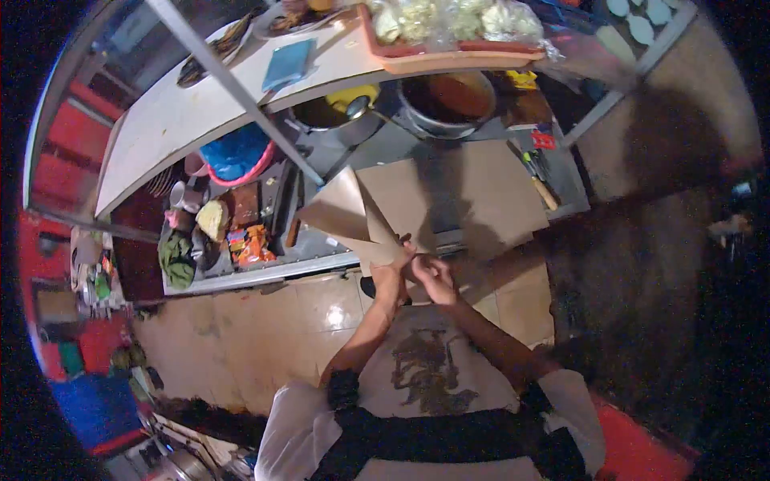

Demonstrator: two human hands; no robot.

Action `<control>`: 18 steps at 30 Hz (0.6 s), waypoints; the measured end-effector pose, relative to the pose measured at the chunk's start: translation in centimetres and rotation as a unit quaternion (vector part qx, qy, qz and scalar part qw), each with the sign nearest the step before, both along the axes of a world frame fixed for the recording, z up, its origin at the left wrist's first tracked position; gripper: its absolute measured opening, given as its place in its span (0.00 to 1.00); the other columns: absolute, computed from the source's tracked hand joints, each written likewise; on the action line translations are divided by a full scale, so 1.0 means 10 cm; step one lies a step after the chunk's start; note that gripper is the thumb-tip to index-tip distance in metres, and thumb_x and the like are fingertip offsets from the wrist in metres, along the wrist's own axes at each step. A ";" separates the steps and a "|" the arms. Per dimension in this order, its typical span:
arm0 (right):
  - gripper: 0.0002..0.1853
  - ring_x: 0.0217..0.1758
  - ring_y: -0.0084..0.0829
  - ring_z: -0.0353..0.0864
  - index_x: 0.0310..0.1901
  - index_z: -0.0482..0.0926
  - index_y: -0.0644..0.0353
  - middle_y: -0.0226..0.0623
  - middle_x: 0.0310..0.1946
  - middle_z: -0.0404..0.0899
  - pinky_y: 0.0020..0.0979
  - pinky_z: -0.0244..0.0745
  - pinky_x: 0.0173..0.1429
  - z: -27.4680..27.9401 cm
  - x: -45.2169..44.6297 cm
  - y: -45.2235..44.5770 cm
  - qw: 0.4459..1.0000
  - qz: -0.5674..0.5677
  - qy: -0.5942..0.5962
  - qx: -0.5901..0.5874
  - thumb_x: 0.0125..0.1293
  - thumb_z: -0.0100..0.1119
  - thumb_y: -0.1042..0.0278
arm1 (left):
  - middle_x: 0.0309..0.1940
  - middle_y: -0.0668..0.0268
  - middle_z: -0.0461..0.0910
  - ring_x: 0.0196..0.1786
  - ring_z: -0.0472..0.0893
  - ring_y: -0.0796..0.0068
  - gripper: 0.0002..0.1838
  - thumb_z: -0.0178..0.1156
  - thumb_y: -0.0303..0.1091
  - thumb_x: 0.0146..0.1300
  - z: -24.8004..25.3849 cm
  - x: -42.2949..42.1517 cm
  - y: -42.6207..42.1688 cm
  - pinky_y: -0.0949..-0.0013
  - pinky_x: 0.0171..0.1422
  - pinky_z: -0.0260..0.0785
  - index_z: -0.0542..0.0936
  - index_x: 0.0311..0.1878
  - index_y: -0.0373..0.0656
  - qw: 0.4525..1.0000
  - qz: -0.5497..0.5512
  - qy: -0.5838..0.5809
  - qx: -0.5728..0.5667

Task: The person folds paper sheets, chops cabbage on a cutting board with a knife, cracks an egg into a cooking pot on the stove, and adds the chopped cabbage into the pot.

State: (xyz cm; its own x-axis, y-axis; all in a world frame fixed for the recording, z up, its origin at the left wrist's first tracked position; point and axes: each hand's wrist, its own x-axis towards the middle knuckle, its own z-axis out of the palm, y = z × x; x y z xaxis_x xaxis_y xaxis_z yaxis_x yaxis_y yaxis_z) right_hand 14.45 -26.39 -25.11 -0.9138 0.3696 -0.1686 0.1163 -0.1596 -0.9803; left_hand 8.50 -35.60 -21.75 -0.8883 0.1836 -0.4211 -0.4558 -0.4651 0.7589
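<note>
Head: hands (pixel 388 282) at paper (pixel 345 212); reddish liquid (pixel 459 96) in pot (pixel 451 129)

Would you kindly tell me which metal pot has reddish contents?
The right-hand pot, beyond the brown paper, looks reddish inside; the left pot has a ladle at its rim.

smooth, faintly glossy paper sheet (pixel 337 207)
</note>
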 end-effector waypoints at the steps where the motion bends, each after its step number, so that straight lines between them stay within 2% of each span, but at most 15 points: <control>1: 0.06 0.35 0.21 0.76 0.40 0.77 0.63 0.31 0.34 0.78 0.24 0.72 0.37 0.02 0.02 0.04 1.000 0.025 0.001 0.016 0.61 0.55 0.77 | 0.38 0.65 0.79 0.38 0.77 0.76 0.17 0.67 0.28 0.52 -0.01 -0.01 0.00 0.72 0.39 0.71 0.76 0.45 0.34 0.999 -0.042 0.016 -0.026; 2: 0.06 0.34 0.21 0.76 0.39 0.78 0.63 0.31 0.33 0.78 0.24 0.72 0.35 0.03 0.04 0.08 0.998 0.049 0.003 0.033 0.60 0.55 0.77 | 0.38 0.65 0.79 0.38 0.77 0.76 0.17 0.67 0.28 0.52 0.01 -0.01 0.02 0.72 0.39 0.71 0.76 0.45 0.34 0.998 -0.058 0.014 -0.021; 4: 0.07 0.28 0.18 0.74 0.40 0.78 0.65 0.29 0.29 0.78 0.22 0.69 0.30 -0.59 0.15 0.21 0.985 0.090 -0.006 -0.148 0.59 0.57 0.77 | 0.36 0.66 0.79 0.37 0.78 0.78 0.16 0.67 0.31 0.53 0.07 0.00 0.06 0.75 0.37 0.71 0.76 0.43 0.33 0.984 -0.165 0.039 -0.061; 5: 0.07 0.28 0.19 0.75 0.40 0.79 0.67 0.30 0.27 0.78 0.22 0.69 0.30 -0.51 0.13 0.35 0.996 0.082 -0.009 -0.022 0.60 0.58 0.76 | 0.34 0.67 0.79 0.38 0.77 0.79 0.13 0.66 0.32 0.55 -0.04 0.01 0.04 0.75 0.40 0.71 0.77 0.39 0.34 0.968 -0.191 0.083 -0.143; 6: 0.07 0.28 0.19 0.75 0.40 0.79 0.67 0.30 0.27 0.78 0.22 0.69 0.30 -0.41 0.14 0.43 0.997 0.072 -0.009 -0.019 0.60 0.58 0.76 | 0.34 0.67 0.79 0.38 0.77 0.79 0.13 0.66 0.32 0.55 -0.07 0.06 0.06 0.75 0.40 0.71 0.77 0.39 0.34 0.966 -0.201 0.085 -0.139; 8: 0.07 0.29 0.20 0.76 0.37 0.79 0.67 0.31 0.27 0.79 0.23 0.71 0.32 -0.16 0.12 0.54 0.990 0.037 -0.062 -0.119 0.61 0.59 0.73 | 0.35 0.67 0.79 0.37 0.77 0.80 0.09 0.65 0.29 0.57 -0.09 0.13 0.10 0.75 0.42 0.71 0.77 0.37 0.36 0.944 -0.181 0.199 -0.189; 9: 0.09 0.32 0.21 0.77 0.41 0.77 0.67 0.33 0.34 0.79 0.22 0.73 0.35 0.01 0.13 0.57 0.996 0.025 -0.068 -0.050 0.62 0.59 0.72 | 0.35 0.67 0.79 0.37 0.77 0.80 0.09 0.65 0.29 0.57 -0.09 0.15 0.09 0.75 0.42 0.71 0.77 0.37 0.36 0.943 -0.187 0.202 -0.189; 10: 0.09 0.32 0.21 0.77 0.41 0.77 0.67 0.33 0.34 0.79 0.22 0.73 0.35 0.07 0.16 0.57 0.996 0.021 -0.068 -0.052 0.62 0.59 0.72 | 0.36 0.67 0.79 0.39 0.77 0.79 0.08 0.64 0.27 0.56 -0.09 0.19 0.08 0.74 0.43 0.71 0.77 0.37 0.36 0.934 -0.206 0.188 -0.223; 12: 0.12 0.33 0.22 0.76 0.46 0.74 0.67 0.35 0.39 0.77 0.23 0.73 0.36 0.13 0.20 0.56 0.994 -0.081 0.060 -0.036 0.61 0.58 0.72 | 0.39 0.66 0.79 0.42 0.77 0.79 0.07 0.64 0.22 0.55 -0.06 0.23 0.10 0.72 0.46 0.71 0.76 0.35 0.36 0.912 -0.239 0.160 -0.291; 13: 0.12 0.33 0.22 0.76 0.46 0.74 0.67 0.35 0.39 0.77 0.23 0.73 0.36 0.11 0.22 0.56 0.994 -0.082 0.061 -0.037 0.61 0.58 0.72 | 0.38 0.64 0.79 0.40 0.78 0.78 0.06 0.64 0.22 0.55 -0.06 0.26 0.13 0.72 0.44 0.72 0.76 0.35 0.35 0.917 -0.231 0.166 -0.278; 14: 0.13 0.34 0.21 0.77 0.47 0.74 0.66 0.34 0.40 0.77 0.23 0.74 0.36 0.07 0.23 0.57 0.992 -0.075 0.098 0.026 0.61 0.58 0.73 | 0.37 0.63 0.79 0.39 0.79 0.77 0.06 0.64 0.22 0.55 -0.07 0.29 0.16 0.73 0.42 0.73 0.75 0.34 0.34 0.922 -0.224 0.173 -0.265; 15: 0.14 0.34 0.21 0.77 0.49 0.73 0.65 0.34 0.42 0.76 0.24 0.74 0.36 0.09 0.23 0.60 0.985 -0.067 0.135 0.088 0.62 0.57 0.73 | 0.35 0.62 0.79 0.35 0.80 0.76 0.06 0.63 0.22 0.55 -0.09 0.31 0.18 0.73 0.39 0.73 0.75 0.33 0.34 0.953 -0.195 0.109 -0.205; 16: 0.14 0.34 0.21 0.77 0.49 0.73 0.65 0.34 0.42 0.76 0.24 0.74 0.36 0.10 0.22 0.69 0.985 -0.067 0.137 0.086 0.62 0.57 0.73 | 0.33 0.61 0.80 0.32 0.80 0.76 0.06 0.63 0.22 0.55 -0.09 0.32 0.21 0.74 0.37 0.74 0.74 0.33 0.33 0.975 -0.163 0.044 -0.143; 17: 0.13 0.35 0.23 0.78 0.47 0.73 0.64 0.35 0.41 0.77 0.25 0.74 0.36 0.10 0.20 0.87 0.987 -0.020 0.111 0.113 0.61 0.57 0.73 | 0.28 0.61 0.80 0.26 0.80 0.75 0.07 0.63 0.24 0.56 -0.08 0.37 0.21 0.76 0.32 0.73 0.74 0.33 0.32 0.976 -0.150 0.056 -0.150; 18: 0.11 0.36 0.24 0.79 0.45 0.74 0.63 0.37 0.41 0.77 0.27 0.74 0.37 0.13 0.16 1.07 0.986 0.028 0.085 0.138 0.61 0.57 0.74 | 0.28 0.61 0.80 0.26 0.80 0.75 0.07 0.63 0.24 0.56 -0.08 0.39 0.21 0.76 0.32 0.73 0.74 0.33 0.32 0.975 -0.147 0.057 -0.154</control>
